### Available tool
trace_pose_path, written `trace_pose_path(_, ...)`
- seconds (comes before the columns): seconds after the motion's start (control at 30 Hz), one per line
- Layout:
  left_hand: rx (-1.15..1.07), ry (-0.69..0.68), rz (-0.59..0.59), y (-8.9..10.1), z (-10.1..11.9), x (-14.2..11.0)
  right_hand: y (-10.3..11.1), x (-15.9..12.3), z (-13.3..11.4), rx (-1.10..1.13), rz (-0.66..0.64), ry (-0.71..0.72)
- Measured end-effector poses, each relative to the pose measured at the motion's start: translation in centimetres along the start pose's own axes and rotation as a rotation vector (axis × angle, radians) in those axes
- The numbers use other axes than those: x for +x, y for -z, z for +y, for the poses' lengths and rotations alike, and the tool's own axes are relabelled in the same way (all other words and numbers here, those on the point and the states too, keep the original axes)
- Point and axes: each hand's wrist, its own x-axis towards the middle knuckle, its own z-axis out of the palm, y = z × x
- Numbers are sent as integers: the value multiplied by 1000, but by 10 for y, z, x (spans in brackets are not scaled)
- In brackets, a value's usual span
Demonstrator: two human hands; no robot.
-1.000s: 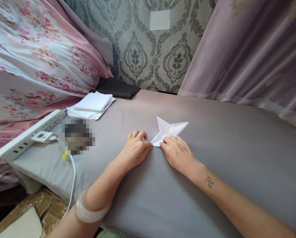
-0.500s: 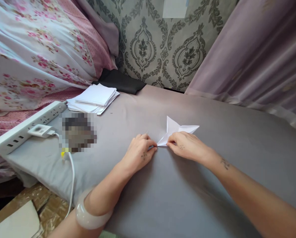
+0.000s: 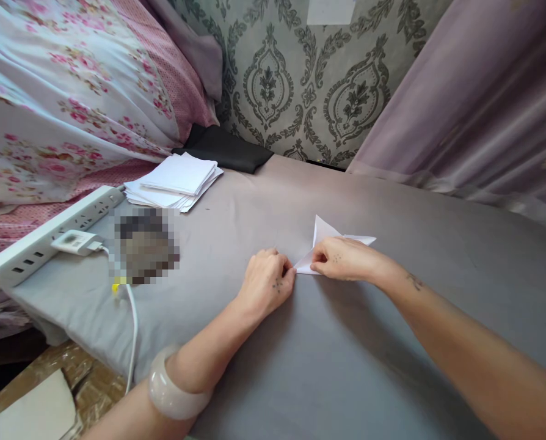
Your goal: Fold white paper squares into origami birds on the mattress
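Observation:
A folded sheet of white paper [image 3: 325,230] with pointed corners lies on the grey cloth surface [image 3: 346,366]. One point stands up at the back, and another reaches out to the right behind my right hand. My left hand [image 3: 269,278], with a pale bangle on its forearm, pinches the paper's left tip between thumb and fingers. Closed on the lower left flap, close to that tip, is my right hand [image 3: 341,258]. It covers the middle of the paper, so the folds there are hidden.
A stack of white paper sheets [image 3: 176,177] lies at the back left, beside a black folded cloth [image 3: 229,150]. Along the left edge runs a white power strip [image 3: 48,235] with a plugged-in charger [image 3: 76,242] and a white cable [image 3: 133,324]. A blurred-out object [image 3: 147,244] sits near it.
My right hand has slid slightly over the flap and now hides more of the paper's right side. The left hand still pinches the tip. The whole view has shifted a little.

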Motion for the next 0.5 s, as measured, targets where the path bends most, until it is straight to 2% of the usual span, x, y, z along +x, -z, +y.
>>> trace_pose_path(0.13,53,-26,19,-3,0,-1,2,1,-2,-18,-3,-11)
trace_pose_path(0.23,108,-166,35,-1,4,-3,4,0,-5,-33,-13,-12)
trace_pose_path(0.37,291,-427,-102,1,14,-4,5,0,-8,-49,-8,-25)
trace_pose_path(0.43,373,-491,-166,-1,17,-5,5,1,-10,-53,-4,-27)
trace_pose_path(0.5,406,-517,-179,-3,19,-6,5,1,-10,-51,0,-24)
